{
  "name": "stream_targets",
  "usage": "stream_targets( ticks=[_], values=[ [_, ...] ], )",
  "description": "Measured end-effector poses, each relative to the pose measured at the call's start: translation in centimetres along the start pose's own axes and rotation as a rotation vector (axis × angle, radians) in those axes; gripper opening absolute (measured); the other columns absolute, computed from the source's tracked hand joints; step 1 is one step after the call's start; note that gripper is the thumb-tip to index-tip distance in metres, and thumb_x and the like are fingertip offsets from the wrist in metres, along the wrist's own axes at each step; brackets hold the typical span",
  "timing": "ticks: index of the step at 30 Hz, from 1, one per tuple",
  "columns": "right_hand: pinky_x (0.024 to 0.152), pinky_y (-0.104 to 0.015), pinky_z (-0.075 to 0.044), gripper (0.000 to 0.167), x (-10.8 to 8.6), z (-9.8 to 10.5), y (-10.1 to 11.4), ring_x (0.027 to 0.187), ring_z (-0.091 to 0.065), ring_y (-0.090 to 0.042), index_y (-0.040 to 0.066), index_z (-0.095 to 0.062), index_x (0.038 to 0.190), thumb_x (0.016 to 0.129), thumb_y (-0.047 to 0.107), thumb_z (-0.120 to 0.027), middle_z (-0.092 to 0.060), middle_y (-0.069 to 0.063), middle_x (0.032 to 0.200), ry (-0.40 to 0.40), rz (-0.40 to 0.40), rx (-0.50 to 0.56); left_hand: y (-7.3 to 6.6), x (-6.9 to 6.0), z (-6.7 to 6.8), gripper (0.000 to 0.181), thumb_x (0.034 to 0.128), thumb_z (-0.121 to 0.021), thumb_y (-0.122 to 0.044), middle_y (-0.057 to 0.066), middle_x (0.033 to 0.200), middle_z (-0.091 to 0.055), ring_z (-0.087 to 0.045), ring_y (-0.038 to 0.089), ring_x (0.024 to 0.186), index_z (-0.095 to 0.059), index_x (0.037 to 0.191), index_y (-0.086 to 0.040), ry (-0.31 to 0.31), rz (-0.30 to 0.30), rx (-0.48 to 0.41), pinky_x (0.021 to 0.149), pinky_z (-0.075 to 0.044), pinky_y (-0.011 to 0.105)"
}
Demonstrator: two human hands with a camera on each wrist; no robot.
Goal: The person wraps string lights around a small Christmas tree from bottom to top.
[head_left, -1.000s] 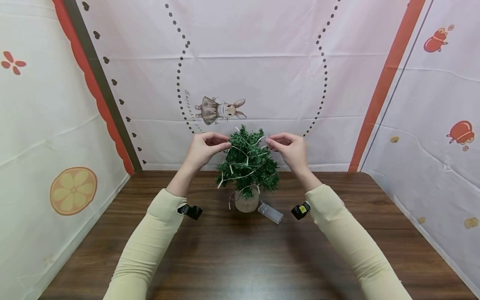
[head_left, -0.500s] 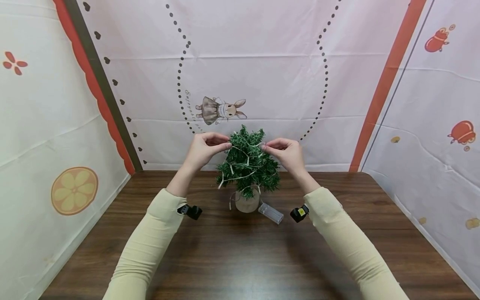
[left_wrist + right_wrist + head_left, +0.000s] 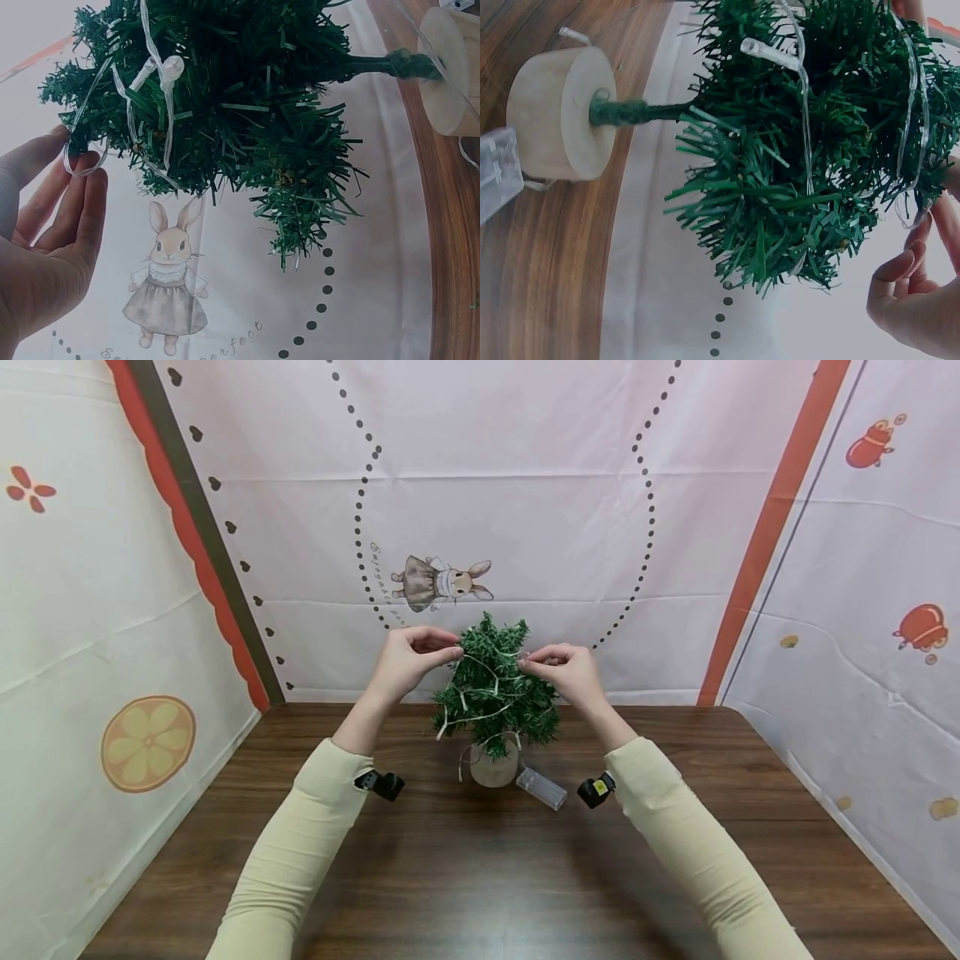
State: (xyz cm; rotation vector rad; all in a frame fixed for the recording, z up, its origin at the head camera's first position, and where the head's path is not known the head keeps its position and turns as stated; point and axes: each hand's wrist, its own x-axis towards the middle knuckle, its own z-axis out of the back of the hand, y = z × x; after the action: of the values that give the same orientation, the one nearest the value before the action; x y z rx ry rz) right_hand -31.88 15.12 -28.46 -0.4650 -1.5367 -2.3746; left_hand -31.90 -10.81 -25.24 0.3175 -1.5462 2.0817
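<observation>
A small artificial Christmas tree (image 3: 491, 681) stands upright on a round pale wooden base (image 3: 495, 767). Clear-wired string lights (image 3: 172, 69) wind around its branches. At the upper left of the tree, my left hand (image 3: 408, 660) pinches a loop of the wire between thumb and fingers, beside a branch tip. On the opposite side, my right hand (image 3: 573, 675) pinches the wire close to the branches; its fingertips are partly hidden by greenery in the right wrist view. The lights' clear battery box (image 3: 542, 788) lies on the table, right of the base.
The brown wooden table (image 3: 480, 877) runs back to a patterned cloth (image 3: 510, 535) hanging behind the tree. Further cloths rise at the left and right sides. A loose end of wire hangs just left of the base.
My right hand has moved left and slightly down, bringing its wire in against the tree's upper right. The left hand stays in place.
</observation>
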Motion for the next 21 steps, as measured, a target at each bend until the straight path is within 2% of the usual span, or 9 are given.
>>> stream_targets(
  ticks=[6,10,12,14,16,19,21],
  values=[
    [0.079,-0.027,-0.052,0.025,0.1,0.2,0.2,0.083,-0.065,-0.008,0.005,-0.074,0.097,0.082,0.026,-0.075,-0.072,-0.012,0.104,0.053,-0.009,-0.002,0.1,0.1,0.0,0.027,0.0838,-0.073,-0.016,0.006,0.094,-0.072,-0.066,0.026,0.085,-0.069,0.104,0.001,-0.001,0.004,-0.017,0.072,-0.054,0.025],
    [0.084,-0.029,-0.052,0.026,-0.1,0.6,0.3,0.087,-0.066,-0.007,0.006,-0.073,0.101,0.084,0.025,-0.074,-0.071,-0.01,0.107,0.089,-0.012,0.014,0.0,0.0,-0.1,0.027,0.0843,-0.073,-0.015,0.008,0.095,-0.072,-0.065,0.032,0.088,-0.069,0.105,0.002,0.004,-0.003,-0.012,0.071,-0.053,0.024],
    [0.085,-0.031,-0.051,0.028,-0.3,0.7,0.3,0.089,-0.065,-0.008,0.006,-0.073,0.104,0.084,0.026,-0.073,-0.071,-0.008,0.109,0.099,-0.025,0.031,0.1,0.0,-0.1,0.027,0.0847,-0.072,-0.015,0.01,0.096,-0.072,-0.065,0.034,0.089,-0.069,0.105,0.002,0.006,-0.003,-0.011,0.073,-0.054,0.028],
    [0.085,-0.032,-0.051,0.03,-0.5,0.8,0.3,0.091,-0.064,-0.008,0.007,-0.072,0.107,0.085,0.027,-0.072,-0.07,-0.008,0.111,0.11,-0.031,0.048,0.5,0.1,-0.1,0.028,0.0846,-0.073,-0.017,0.009,0.097,-0.072,-0.066,0.031,0.088,-0.069,0.106,0.001,0.001,-0.006,-0.015,0.073,-0.054,0.028],
    [0.082,-0.03,-0.052,0.031,-0.6,1.0,0.3,0.092,-0.064,-0.008,0.008,-0.07,0.11,0.086,0.026,-0.071,-0.069,-0.009,0.113,0.119,-0.035,0.064,0.5,0.0,0.0,0.029,0.0847,-0.072,-0.018,0.01,0.097,-0.072,-0.066,0.026,0.087,-0.068,0.107,0.001,-0.003,-0.002,-0.018,0.077,-0.054,0.034],
    [0.077,-0.03,-0.051,0.033,-0.7,1.3,0.2,0.092,-0.063,-0.009,0.009,-0.068,0.115,0.086,0.026,-0.07,-0.068,-0.01,0.116,0.133,-0.042,0.085,0.4,0.0,0.0,0.03,0.0848,-0.072,-0.018,0.01,0.098,-0.071,-0.066,0.017,0.083,-0.068,0.107,0.001,-0.009,-0.008,-0.012,0.079,-0.054,0.037],
    [0.076,-0.029,-0.051,0.034,-0.8,1.5,0.1,0.092,-0.063,-0.009,0.01,-0.067,0.117,0.087,0.026,-0.07,-0.067,-0.012,0.117,0.136,-0.047,0.087,0.1,-0.2,0.0,0.03,0.0852,-0.072,-0.017,0.013,0.099,-0.071,-0.066,0.016,0.083,-0.068,0.108,0.003,-0.009,-0.006,-0.001,0.079,-0.054,0.038]
  ],
)
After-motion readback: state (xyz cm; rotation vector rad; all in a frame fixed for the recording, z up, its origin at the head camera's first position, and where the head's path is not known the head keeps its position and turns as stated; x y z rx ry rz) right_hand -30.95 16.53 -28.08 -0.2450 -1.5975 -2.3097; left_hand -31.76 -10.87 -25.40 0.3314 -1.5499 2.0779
